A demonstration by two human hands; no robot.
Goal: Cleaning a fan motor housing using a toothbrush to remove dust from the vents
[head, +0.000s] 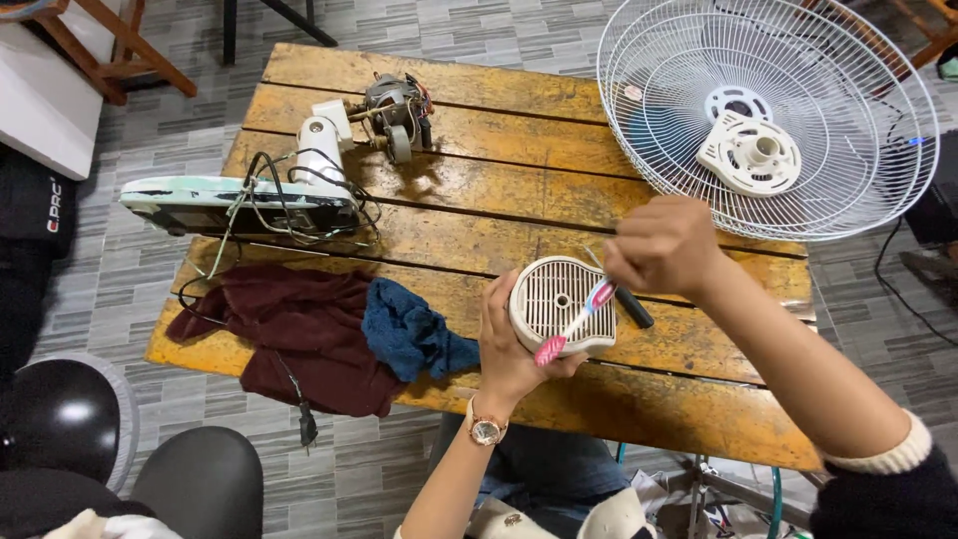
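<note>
My left hand (507,351) grips a white slotted fan motor cover (555,295) from its left side and holds it over the yellow wooden table (519,190). My right hand (662,246) is closed on a pink and white toothbrush (577,322), whose bristle end lies against the lower front of the cover. A black-handled tool (632,304) lies on the table just right of the cover, under my right hand.
A white wire fan grille (848,180) with its hub plate rests on the table's far right corner. A bare fan motor (396,112), a fan base with loose wires (239,205), a maroon cloth (299,329) and a blue rag (409,334) occupy the left side.
</note>
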